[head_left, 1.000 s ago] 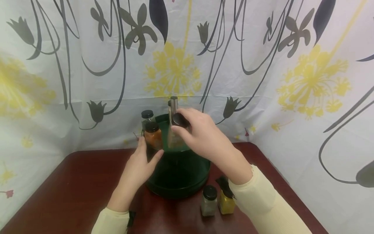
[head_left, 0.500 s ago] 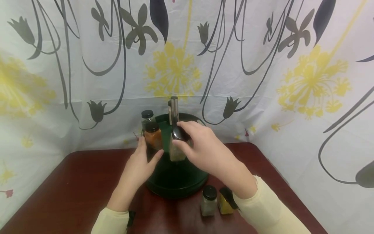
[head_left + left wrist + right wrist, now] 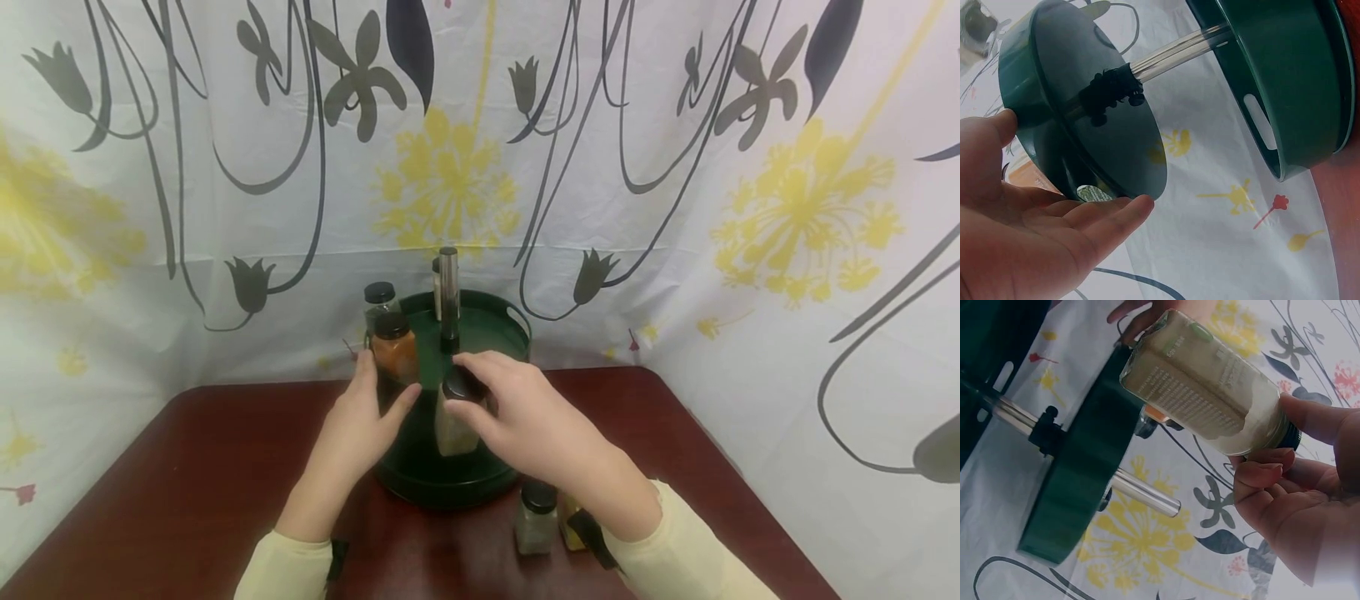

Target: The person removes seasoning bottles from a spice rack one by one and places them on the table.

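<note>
A two-tier green tray stand with a metal post stands on the table. My left hand rests against the upper tier's outer wall, thumb and fingers spread. My right hand pinches the black lid of a glass spice jar between thumb and fingers. This jar holds pale beige powder and hangs in front of the upper tier, over the lower tier. Beside my left fingertips, on the upper tier, stands an orange spice jar with a black lid.
On the upper tier are a jar at the left and another, partly hidden, behind the post. Near the table's front stand a greyish jar and a yellow one, partly covered by my right wrist. A patterned curtain hangs behind.
My right hand has brought the beige-powder jar down and toward me, from over the upper tier to in front of it. My left hand has stayed in place.
</note>
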`<state>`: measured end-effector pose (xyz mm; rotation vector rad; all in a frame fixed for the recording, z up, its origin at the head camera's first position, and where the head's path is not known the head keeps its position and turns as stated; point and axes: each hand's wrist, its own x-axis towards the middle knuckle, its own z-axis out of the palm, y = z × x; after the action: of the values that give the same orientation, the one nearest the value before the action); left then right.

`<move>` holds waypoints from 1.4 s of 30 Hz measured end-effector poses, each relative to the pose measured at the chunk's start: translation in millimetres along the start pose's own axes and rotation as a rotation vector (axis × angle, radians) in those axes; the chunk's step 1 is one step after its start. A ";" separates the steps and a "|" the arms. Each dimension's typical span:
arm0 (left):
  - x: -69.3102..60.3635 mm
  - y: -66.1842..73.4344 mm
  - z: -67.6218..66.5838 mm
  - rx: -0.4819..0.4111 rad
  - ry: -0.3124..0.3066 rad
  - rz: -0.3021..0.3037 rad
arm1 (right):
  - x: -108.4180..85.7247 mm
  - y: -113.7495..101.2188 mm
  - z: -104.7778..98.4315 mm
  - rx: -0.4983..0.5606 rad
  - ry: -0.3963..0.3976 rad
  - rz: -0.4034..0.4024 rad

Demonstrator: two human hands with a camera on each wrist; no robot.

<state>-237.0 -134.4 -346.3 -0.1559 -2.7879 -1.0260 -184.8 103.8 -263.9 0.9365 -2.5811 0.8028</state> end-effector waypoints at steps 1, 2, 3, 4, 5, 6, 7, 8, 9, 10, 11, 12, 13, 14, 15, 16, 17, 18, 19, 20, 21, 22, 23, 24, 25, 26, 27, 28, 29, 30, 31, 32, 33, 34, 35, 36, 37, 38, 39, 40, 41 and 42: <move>0.1 -0.3 0.1 0.000 -0.001 -0.002 | -0.9 0.8 1.2 -0.003 0.001 0.002; 0.3 -0.5 0.1 0.001 -0.001 -0.003 | -1.8 1.7 2.2 -0.007 0.001 0.001; 0.1 -0.4 -0.2 0.001 0.000 -0.002 | -2.6 2.6 3.2 -0.009 0.001 0.000; 0.1 -0.4 -0.4 0.002 -0.001 -0.004 | -3.5 3.6 4.2 -0.011 0.000 -0.002; -0.2 -0.4 -0.7 0.001 -0.002 -0.006 | -4.5 4.9 5.3 -0.014 -0.001 -0.003; -0.6 0.0 -1.1 0.004 -0.003 -0.005 | -5.5 5.9 6.2 -0.013 -0.006 0.000; -1.1 0.7 -1.5 0.005 -0.004 -0.005 | -6.7 6.8 7.3 -0.010 -0.011 0.004; -1.6 1.3 -1.9 0.006 -0.006 -0.005 | -7.8 7.7 8.6 -0.006 -0.015 0.007; -2.0 1.8 -2.0 0.006 -0.007 -0.006 | -9.1 8.4 9.8 -0.001 -0.022 0.011; -2.3 2.0 -2.0 0.007 -0.008 -0.007 | -10.4 9.2 11.2 0.001 -0.025 0.012; -2.6 2.0 -1.9 0.006 -0.007 -0.007 | -11.6 9.8 12.7 0.006 -0.031 0.015; -2.7 1.9 -1.6 0.005 -0.006 -0.008 | -12.8 10.4 14.1 0.013 -0.039 0.020; -2.8 1.5 -1.4 0.003 -0.004 -0.007 | -14.0 10.9 15.5 0.016 -0.045 0.021; -2.7 0.8 -1.0 0.002 -0.002 -0.007 | -15.1 11.4 16.7 0.020 -0.053 0.023; -2.6 0.2 -0.6 -0.001 0.000 -0.005 | -16.3 11.9 17.9 0.024 -0.061 0.032; -2.3 -0.4 -0.3 -0.003 0.002 -0.003 | -17.5 12.6 19.2 0.028 -0.069 0.040; -2.2 -0.6 0.0 -0.006 0.003 -0.002 | -18.5 13.3 20.8 0.029 -0.077 0.049; -2.2 -0.7 0.1 -0.008 0.002 -0.001 | -19.6 14.0 22.1 0.029 -0.083 0.058; -2.1 -0.7 0.2 -0.009 0.002 0.000 | -20.8 14.8 23.6 0.027 -0.086 0.063; -1.9 -0.7 0.1 -0.011 0.002 -0.001 | -21.9 15.7 25.3 0.022 -0.088 0.067; -1.8 -0.4 -0.2 -0.011 0.002 -0.002 | -23.1 16.6 27.0 0.017 -0.090 0.069; -1.8 0.0 -0.4 -0.011 0.004 -0.003 | -24.2 17.5 28.8 0.011 -0.092 0.069; -1.9 0.3 -0.6 -0.012 0.004 -0.003 | -25.3 18.3 30.5 0.005 -0.093 0.068; -2.0 0.5 -0.8 -0.010 0.004 -0.004 | -26.5 19.2 32.1 0.001 -0.098 0.070; -2.0 0.6 -1.1 -0.008 0.003 -0.004 | -27.6 20.2 33.7 -0.003 -0.106 0.079; -2.2 0.7 -1.2 -0.006 0.002 -0.004 | -28.7 21.0 35.3 -0.008 -0.114 0.086; -2.3 0.8 -1.4 -0.004 0.001 -0.004 | -29.8 21.8 36.8 -0.015 -0.123 0.095; -2.6 1.1 -1.6 -0.003 0.001 -0.004 | -31.0 22.5 38.2 -0.022 -0.129 0.103; -2.8 1.0 -1.6 -0.001 0.000 -0.004 | -32.2 23.4 39.6 -0.032 -0.135 0.110; -3.0 1.3 -1.8 0.000 0.000 -0.004 | -33.4 24.3 41.1 -0.042 -0.141 0.117; -3.0 1.4 -1.9 -0.001 0.000 -0.005 | -34.7 25.2 42.5 -0.054 -0.145 0.120; -3.0 1.4 -2.0 -0.003 0.001 -0.005 | -36.0 26.0 43.9 -0.066 -0.146 0.118; -2.9 1.6 -2.1 -0.005 0.001 -0.006 | -37.2 27.0 45.3 -0.079 -0.147 0.114; -2.8 1.7 -2.2 -0.008 0.001 -0.008 | -38.4 28.2 46.8 -0.090 -0.150 0.109; -2.5 1.7 -2.0 -0.009 0.002 -0.008 | -39.5 29.7 48.5 -0.104 -0.154 0.101; -2.5 1.9 -1.9 -0.010 0.003 -0.008 | -40.5 31.1 50.1 -0.115 -0.159 0.092; -2.4 1.9 -1.8 -0.010 0.003 -0.007 | -41.4 32.8 51.7 -0.125 -0.166 0.082; -2.1 1.7 -1.5 -0.010 0.003 -0.008 | -42.1 34.3 53.3 -0.132 -0.174 0.072; -2.1 1.7 -1.3 -0.009 0.001 -0.009 | -42.8 36.1 55.1 -0.141 -0.179 0.061; -2.2 1.7 -1.1 -0.008 0.000 -0.010 | -43.5 37.5 56.7 -0.146 -0.184 0.054; -2.0 1.6 -0.9 -0.006 -0.001 -0.010 | -44.2 38.9 58.4 -0.151 -0.189 0.045; -2.0 1.5 -0.8 -0.005 -0.001 -0.011 | -44.9 40.0 60.1 -0.155 -0.190 0.038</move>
<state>-234.7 -133.9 -345.1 -0.1424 -2.7905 -1.0355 -181.6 116.4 -347.9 0.9622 -2.7837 0.5361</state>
